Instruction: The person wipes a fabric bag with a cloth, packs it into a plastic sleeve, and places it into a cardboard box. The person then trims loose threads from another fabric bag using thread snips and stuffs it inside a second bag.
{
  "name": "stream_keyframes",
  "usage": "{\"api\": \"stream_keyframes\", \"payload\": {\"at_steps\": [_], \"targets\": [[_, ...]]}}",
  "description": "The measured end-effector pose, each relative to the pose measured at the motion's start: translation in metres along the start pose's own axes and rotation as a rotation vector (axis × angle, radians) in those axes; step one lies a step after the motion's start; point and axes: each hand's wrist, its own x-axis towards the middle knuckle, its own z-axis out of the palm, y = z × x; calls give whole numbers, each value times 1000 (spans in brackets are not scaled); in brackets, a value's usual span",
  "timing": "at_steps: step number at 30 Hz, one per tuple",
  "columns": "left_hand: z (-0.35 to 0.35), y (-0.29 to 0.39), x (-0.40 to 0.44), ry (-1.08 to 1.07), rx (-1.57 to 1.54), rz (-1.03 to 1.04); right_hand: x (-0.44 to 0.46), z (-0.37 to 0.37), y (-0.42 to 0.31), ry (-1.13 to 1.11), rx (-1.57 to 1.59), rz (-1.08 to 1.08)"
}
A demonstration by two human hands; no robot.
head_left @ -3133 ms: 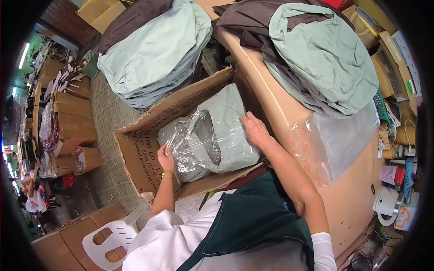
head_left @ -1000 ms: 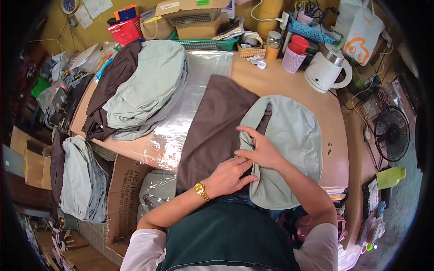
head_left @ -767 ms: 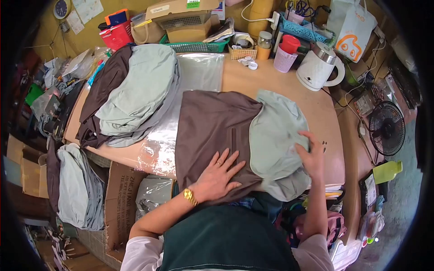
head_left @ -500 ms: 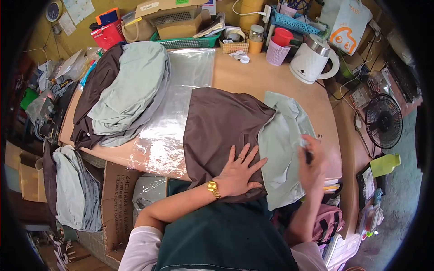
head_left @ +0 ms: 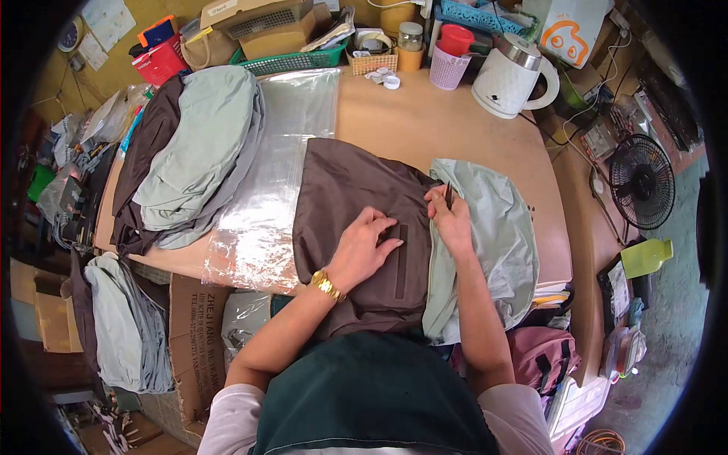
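A dark brown garment (head_left: 341,189) with a pale grey-green lining (head_left: 497,235) lies spread on the table before me. A narrow welt pocket (head_left: 401,265) runs up its brown side. My left hand (head_left: 364,250), a gold watch (head_left: 327,286) at the wrist, rests on the brown cloth at the pocket's upper end. Its thumb and forefinger are apart, with nothing visible between them. Over the seam between brown cloth and lining, my right hand (head_left: 450,226) is closed around a small dark pointed tool (head_left: 448,196). Most of the tool is hidden in the fingers.
Clear plastic sheets (head_left: 262,189) lie left of the garment, beside a pile of similar garments (head_left: 201,152). A white kettle (head_left: 508,80), a lilac cup (head_left: 449,70) and a green basket (head_left: 296,62) line the back. A fan (head_left: 642,182) stands at the right.
My right hand has moved left from over the lining to the seam, bringing the dark tool. My left hand has lifted from lying flat, curled its fingers and shifted up-left, uncovering the pocket.
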Motion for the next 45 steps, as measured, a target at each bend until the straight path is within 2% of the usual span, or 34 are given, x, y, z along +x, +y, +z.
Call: {"api": "stream_keyframes", "payload": {"at_steps": [3,5,6,7,8,9,12,14,15,18,20,22,24,25,27,32,35,39,41,43,45], "targets": [[7,-6,10,51,43,-71,-1,2,1,-25,-1,-13],[11,-16,12,125,6,-102,-4,0,-8,-60,4,57],[14,-21,11,153,88,-1,-4,1,-6,-62,6,59],[14,-20,10,180,171,99,-4,2,-4,-72,16,-47],[16,-18,10,231,205,120,-4,3,-3,-82,26,-155],[14,-17,11,231,208,118,-5,3,-3,-84,29,-155],[8,-22,10,256,109,29,-15,-1,-9,-95,-86,-228],[2,-32,10,94,-181,-296,-19,-3,-12,-158,-295,-309],[1,-35,10,93,-181,-296,-21,-4,-14,-158,-294,-308],[-3,-40,12,79,-552,-355,-24,-3,-14,-115,-286,-245],[-4,-43,10,78,-587,-337,-24,-3,-13,-83,-267,-164],[-5,-36,9,75,-622,-320,-24,-2,-14,-124,-292,-174],[-5,-13,11,84,-166,-70,-24,-3,-17,-165,-318,-184],[-2,-14,12,83,-167,-72,-24,-3,-19,-193,-324,-164],[6,-23,13,150,109,141,-26,-2,-19,-221,-329,-141],[8,-22,13,207,156,76,-29,-1,-26,-158,-415,-278],[5,-26,11,216,66,8,-30,-1,-25,-156,-421,-344],[-1,-15,10,179,-34,3,-30,3,-26,-120,-459,-309],[-1,-13,11,146,-85,13,-28,6,-20,-54,-373,-315],[6,-23,13,129,117,150,-27,6,-17,-61,-375,-321],[10,-24,15,123,118,88,-28,5,-19,-66,-379,-329]]}}
